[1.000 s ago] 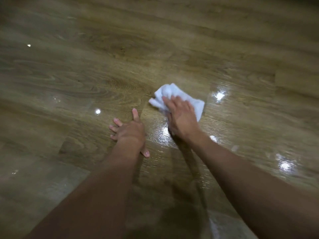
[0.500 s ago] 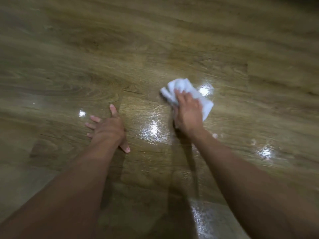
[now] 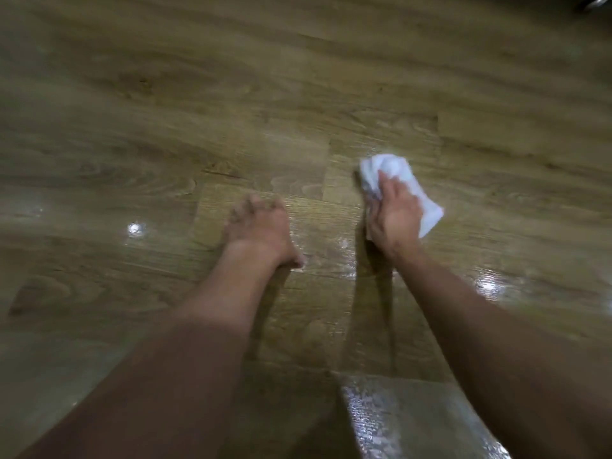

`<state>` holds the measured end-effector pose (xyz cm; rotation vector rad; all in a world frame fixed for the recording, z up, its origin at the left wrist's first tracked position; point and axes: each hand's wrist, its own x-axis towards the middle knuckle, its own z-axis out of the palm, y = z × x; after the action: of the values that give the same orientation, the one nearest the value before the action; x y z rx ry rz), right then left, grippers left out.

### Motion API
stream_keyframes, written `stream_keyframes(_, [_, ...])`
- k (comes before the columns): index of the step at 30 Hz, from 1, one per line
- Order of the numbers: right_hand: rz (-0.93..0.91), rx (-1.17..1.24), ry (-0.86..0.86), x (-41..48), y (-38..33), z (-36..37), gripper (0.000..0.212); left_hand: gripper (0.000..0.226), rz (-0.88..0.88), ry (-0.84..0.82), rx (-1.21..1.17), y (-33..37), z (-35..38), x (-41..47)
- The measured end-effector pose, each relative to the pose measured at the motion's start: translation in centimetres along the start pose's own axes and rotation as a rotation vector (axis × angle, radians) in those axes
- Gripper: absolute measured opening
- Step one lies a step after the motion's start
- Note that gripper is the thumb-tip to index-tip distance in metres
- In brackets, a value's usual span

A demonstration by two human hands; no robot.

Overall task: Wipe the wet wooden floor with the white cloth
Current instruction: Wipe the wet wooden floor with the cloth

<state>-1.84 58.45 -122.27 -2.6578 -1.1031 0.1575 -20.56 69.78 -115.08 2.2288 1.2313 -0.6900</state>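
A crumpled white cloth (image 3: 394,170) lies on the wet wooden floor (image 3: 165,127) right of centre. My right hand (image 3: 394,213) lies on top of the cloth and presses it down, fingers stretched over it and pointing away from me; the cloth shows beyond the fingertips and to the right of the hand. My left hand (image 3: 260,226) rests on the floor to the left of it, thumb out to the right; its fingers are blurred. Shiny wet patches (image 3: 334,260) lie between the two hands.
Wood-grain planks fill the view. Bright reflections sit at the left (image 3: 134,228) and at the right (image 3: 486,283). A glossy wet plank (image 3: 397,415) lies near me between my forearms. A dark object (image 3: 592,3) shows in the top right corner.
My right hand has pushed the cloth further away and to the right across the floor. The view has shifted, and my left hand now sits nearer the middle of the picture.
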Motion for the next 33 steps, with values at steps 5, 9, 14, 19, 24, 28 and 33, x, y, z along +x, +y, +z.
stream_keyframes(5, [-0.368,0.13,-0.155,-6.0,1.2,-0.7,0.049,0.127,0.221,0.039,0.015,7.3,3.8,-0.1])
stream_keyframes(9, [-0.028,0.119,0.002,0.7,9.3,-3.8,0.052,0.143,0.157,-0.05,0.162,7.8,4.8,0.5])
stream_keyframes(14, [0.246,0.027,0.07,1.5,8.1,-2.7,0.049,0.144,0.117,-0.097,0.138,8.5,4.1,0.9])
stream_keyframes(19, [-0.153,0.139,-0.052,-7.7,5.9,-1.5,0.047,0.142,0.12,-0.082,0.171,8.5,4.3,0.9])
stream_keyframes(24, [0.099,0.074,0.108,-3.7,13.5,-3.9,0.047,0.141,0.114,-0.096,0.2,8.8,4.0,0.9])
stream_keyframes(28, [0.541,-0.018,0.224,1.4,10.5,-2.5,0.052,0.141,0.151,-0.058,0.193,8.2,4.2,0.8])
stream_keyframes(33, [0.162,-0.011,-0.077,5.5,2.2,-1.1,0.06,0.139,0.127,-0.04,0.155,8.3,4.3,0.4])
